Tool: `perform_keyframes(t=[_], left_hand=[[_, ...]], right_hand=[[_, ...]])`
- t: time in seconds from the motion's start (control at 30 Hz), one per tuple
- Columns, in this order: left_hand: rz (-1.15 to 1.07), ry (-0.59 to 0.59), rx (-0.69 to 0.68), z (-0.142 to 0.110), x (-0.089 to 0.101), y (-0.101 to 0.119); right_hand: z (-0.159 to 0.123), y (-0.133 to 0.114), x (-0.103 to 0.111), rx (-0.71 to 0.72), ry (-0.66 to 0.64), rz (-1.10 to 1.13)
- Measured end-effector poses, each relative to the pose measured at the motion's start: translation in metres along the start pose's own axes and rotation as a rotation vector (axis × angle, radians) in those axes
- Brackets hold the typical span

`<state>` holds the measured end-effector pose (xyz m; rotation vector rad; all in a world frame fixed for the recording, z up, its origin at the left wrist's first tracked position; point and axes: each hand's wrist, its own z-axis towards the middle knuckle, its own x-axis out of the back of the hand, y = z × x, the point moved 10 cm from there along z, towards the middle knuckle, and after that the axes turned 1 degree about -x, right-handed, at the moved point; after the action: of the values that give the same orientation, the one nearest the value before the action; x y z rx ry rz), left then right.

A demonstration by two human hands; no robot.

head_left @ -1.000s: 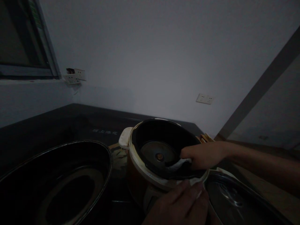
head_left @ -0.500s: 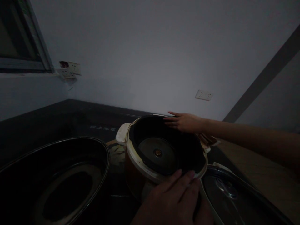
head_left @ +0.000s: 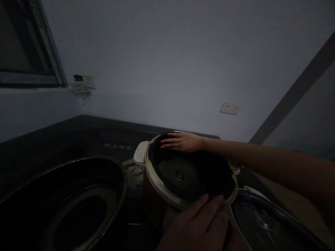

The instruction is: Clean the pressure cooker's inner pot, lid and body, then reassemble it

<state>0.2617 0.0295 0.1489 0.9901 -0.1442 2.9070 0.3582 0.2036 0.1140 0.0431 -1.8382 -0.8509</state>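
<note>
The body of an electric cooker (head_left: 154, 174) stands on the dark counter, its top uncovered. It has a pale rim, a white side handle (head_left: 141, 153) and a round heating plate (head_left: 192, 177) with a small centre button inside. My left hand (head_left: 199, 225) lies over its near rim, fingers stretched out and tips at the inner edge; the thumb is hidden. My right hand (head_left: 181, 142) reaches across from the right, fingers extended along the far inner wall just under the rim. No loose object shows in either hand.
A large dark round pot (head_left: 123, 174) stands close on the left. On the right lies a dark glossy lid-like piece (head_left: 264, 218) with a pale edge. Behind the black counter (head_left: 104, 130) is a wall with a socket (head_left: 230, 108); more sockets (head_left: 83, 83) sit near the window.
My right hand has slid left along the far inner wall of the cooker. My left hand stays on the near rim. The whole view has shifted slightly.
</note>
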Motion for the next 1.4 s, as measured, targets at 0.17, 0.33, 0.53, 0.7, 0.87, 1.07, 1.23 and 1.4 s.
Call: perform_keyframes(t=[0.17, 0.33, 0.53, 0.7, 0.87, 1.07, 1.23, 1.4], left_hand=[[-0.014, -0.008, 0.07, 0.004, -0.002, 0.002], [0.008, 0.018, 0.006, 0.011, 0.016, 0.01], [-0.008, -0.146, -0.038, 0.016, 0.02, 0.014], [0.0, -0.143, -0.021, 0.017, 0.023, 0.013], [0.061, -0.121, -0.002, 0.013, 0.028, 0.006], [0.07, -0.074, 0.033, 0.004, 0.02, 0.003], [0.056, -0.036, 0.116, -0.002, 0.013, -0.005], [0.081, -0.051, 0.072, -0.003, 0.012, -0.005]], right_hand=[[-0.033, -0.002, -0.003, -0.18, -0.121, -0.043], [-0.05, -0.016, 0.001, -0.34, -0.205, 0.043], [-0.055, -0.021, 0.005, -0.626, -0.41, 0.526], [-0.062, -0.052, -0.001, -0.713, -0.676, 0.74], [-0.039, -0.087, 0.008, -0.606, -0.739, 1.219], [-0.023, -0.05, 0.007, -0.696, -0.455, 1.656], [-0.037, 0.018, 0.005, -0.94, -0.282, 1.022], [-0.014, -0.019, -0.012, -0.788, -0.446, 0.81]])
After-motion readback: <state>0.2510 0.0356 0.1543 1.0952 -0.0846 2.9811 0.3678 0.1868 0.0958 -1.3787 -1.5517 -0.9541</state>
